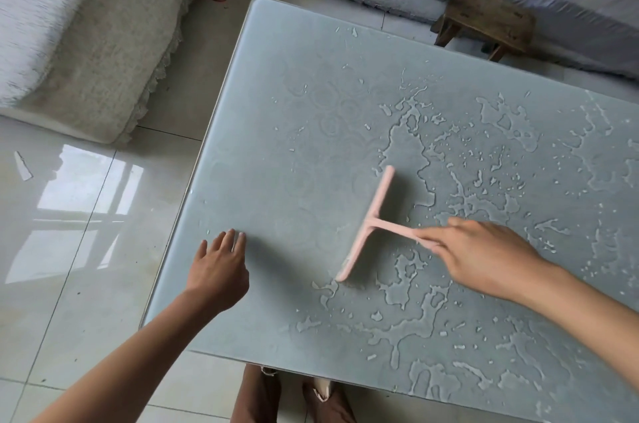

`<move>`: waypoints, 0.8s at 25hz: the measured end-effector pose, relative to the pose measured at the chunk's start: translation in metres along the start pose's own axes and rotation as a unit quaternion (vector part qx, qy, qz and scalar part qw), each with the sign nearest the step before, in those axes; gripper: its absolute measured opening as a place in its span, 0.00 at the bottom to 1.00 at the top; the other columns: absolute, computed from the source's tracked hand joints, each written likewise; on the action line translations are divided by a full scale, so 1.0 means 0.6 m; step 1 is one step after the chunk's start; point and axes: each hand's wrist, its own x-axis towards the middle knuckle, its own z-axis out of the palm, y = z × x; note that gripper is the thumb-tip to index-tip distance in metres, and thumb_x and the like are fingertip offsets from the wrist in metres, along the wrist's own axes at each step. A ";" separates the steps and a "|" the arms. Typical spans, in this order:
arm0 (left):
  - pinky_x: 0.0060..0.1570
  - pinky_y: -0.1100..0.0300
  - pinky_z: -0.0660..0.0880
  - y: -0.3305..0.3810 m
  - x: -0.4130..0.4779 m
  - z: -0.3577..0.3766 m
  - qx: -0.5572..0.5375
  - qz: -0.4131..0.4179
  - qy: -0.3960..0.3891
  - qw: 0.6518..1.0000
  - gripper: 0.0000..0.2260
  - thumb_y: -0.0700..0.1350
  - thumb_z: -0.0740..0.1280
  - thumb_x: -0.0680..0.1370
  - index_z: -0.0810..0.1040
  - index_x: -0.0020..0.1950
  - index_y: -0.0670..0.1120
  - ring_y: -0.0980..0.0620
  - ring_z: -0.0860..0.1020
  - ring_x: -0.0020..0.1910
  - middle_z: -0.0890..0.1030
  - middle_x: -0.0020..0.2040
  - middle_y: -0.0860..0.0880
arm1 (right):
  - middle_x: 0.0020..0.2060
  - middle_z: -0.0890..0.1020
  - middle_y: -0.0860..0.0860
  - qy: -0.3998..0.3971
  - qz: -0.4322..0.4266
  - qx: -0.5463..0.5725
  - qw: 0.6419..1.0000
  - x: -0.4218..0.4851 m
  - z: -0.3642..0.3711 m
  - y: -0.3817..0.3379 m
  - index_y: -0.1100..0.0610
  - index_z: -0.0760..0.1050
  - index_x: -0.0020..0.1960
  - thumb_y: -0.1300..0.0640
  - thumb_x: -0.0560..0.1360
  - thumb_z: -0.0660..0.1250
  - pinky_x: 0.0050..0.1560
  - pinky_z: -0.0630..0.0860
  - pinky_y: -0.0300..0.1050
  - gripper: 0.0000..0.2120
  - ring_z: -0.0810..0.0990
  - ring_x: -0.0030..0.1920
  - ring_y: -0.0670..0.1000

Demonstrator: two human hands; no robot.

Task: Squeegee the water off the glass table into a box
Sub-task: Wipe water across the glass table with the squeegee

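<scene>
Wet glass table (276,94), water (406,142) mostly right of pink squeegee (372,210); blade running near-to-far, handle gripped in right hand (484,256); left hand (219,270) flat, empty, leftward.

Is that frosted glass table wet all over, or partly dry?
Partly dry. Puddles cover the frosted glass table right of the pink T-shaped squeegee; left of its blade, only scattered droplets.

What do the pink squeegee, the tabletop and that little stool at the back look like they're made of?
The pink squeegee looks like matte plastic or silicone: one even colour, moulded as one T-shaped piece. The tabletop seems frosted glass: smooth, grey-green, water pooling on it unabsorbed. The stool is bare, worn wood: brown, rough, with dark marks.
</scene>
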 end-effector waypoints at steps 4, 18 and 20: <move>0.75 0.48 0.46 0.008 -0.017 0.026 0.028 0.006 -0.002 1.000 0.27 0.50 0.49 0.82 0.42 0.79 0.45 0.46 0.44 0.78 0.44 0.79 0.43 | 0.40 0.66 0.44 0.043 -0.039 -0.002 0.998 -0.027 0.013 -0.038 0.41 0.64 0.67 0.53 0.80 0.55 0.31 0.64 0.41 0.17 0.72 0.37 0.47; 0.74 0.53 0.54 -0.022 -0.088 0.083 -0.013 -0.055 0.009 0.998 0.26 0.48 0.52 0.81 0.52 0.78 0.44 0.48 0.51 0.78 0.50 0.79 0.44 | 0.51 0.73 0.51 -0.014 -0.015 -0.016 1.000 -0.059 0.039 -0.040 0.41 0.63 0.69 0.53 0.80 0.54 0.46 0.71 0.48 0.19 0.78 0.51 0.56; 0.74 0.53 0.54 -0.016 -0.092 0.088 -0.019 -0.060 0.005 0.998 0.26 0.47 0.53 0.81 0.51 0.78 0.44 0.48 0.51 0.77 0.48 0.79 0.44 | 0.51 0.73 0.52 0.015 -0.019 -0.042 0.999 -0.072 0.023 -0.060 0.42 0.62 0.70 0.54 0.79 0.56 0.42 0.66 0.46 0.20 0.78 0.52 0.56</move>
